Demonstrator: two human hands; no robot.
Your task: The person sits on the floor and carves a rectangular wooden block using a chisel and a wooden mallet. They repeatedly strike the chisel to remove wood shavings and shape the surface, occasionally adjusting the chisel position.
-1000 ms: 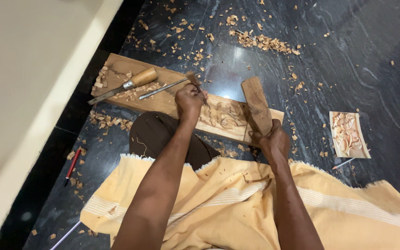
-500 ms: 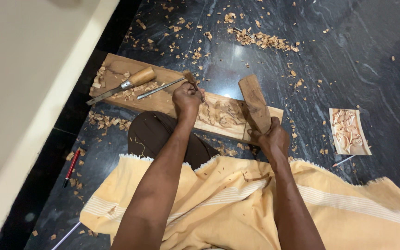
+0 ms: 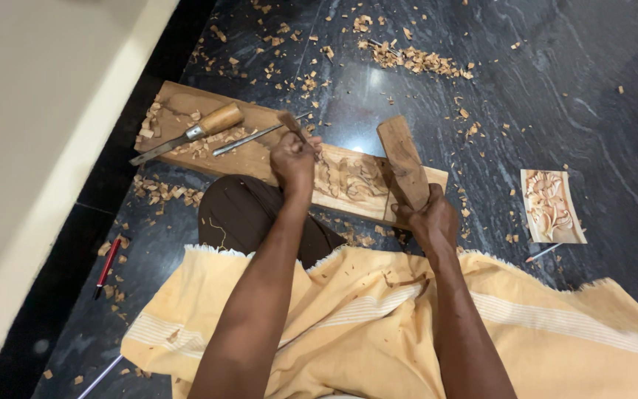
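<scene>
Mid-carving: my left hand [image 3: 295,159] pinches a chisel [image 3: 290,123] on the plank [image 3: 260,151], my right hand [image 3: 428,220] fists a mallet [image 3: 403,159]; next, I judge, a strike square on the chisel's top.

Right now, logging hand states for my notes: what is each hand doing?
Left hand: closed around a thin carving chisel, tip on the carved wooden plank.
Right hand: closed on a flat wooden mallet block.

Two hands [image 3: 295,159], two chisels [image 3: 190,134], one mallet [image 3: 403,161], one plank [image 3: 186,103], one red pencil [image 3: 108,262].
</scene>
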